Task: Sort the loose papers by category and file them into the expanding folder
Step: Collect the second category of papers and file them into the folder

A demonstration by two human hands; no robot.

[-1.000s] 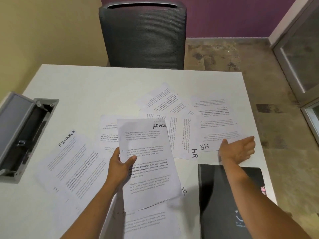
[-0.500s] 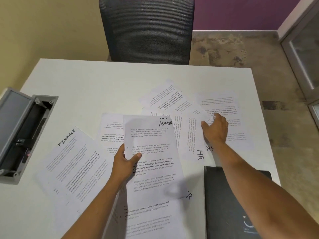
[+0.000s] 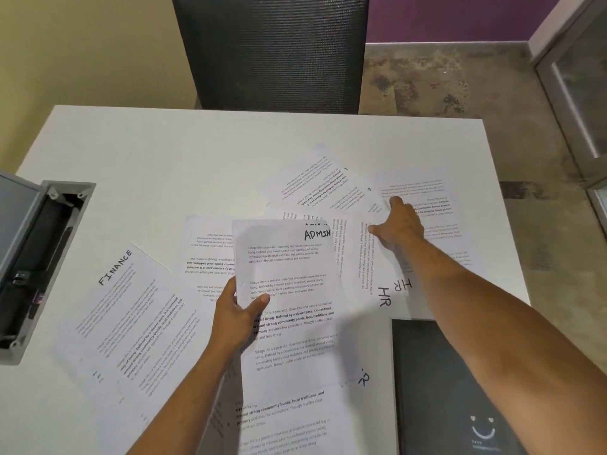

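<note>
A white rectangular table (image 3: 164, 165) stands against a pale yellow wall (image 3: 82, 44). Behind it is a black mesh office chair (image 3: 269, 50), then a purple wall (image 3: 460, 14) and a stained concrete floor (image 3: 443, 83). A grey open cable box (image 3: 36, 267) is set in the table's left edge.

Loose white printed papers (image 3: 315, 188) lie scattered over the table. The left hand (image 3: 235, 315) holds up the sheet marked ADMIN (image 3: 289, 290), thumb on top. The right hand (image 3: 395, 228) rests on the sheets marked HR (image 3: 387, 290), fingers stretched out, holding nothing. The black expanding folder (image 3: 437, 389) lies closed at the near right corner. The sheet marked FINANCE (image 3: 131, 323) lies on the left.
</note>
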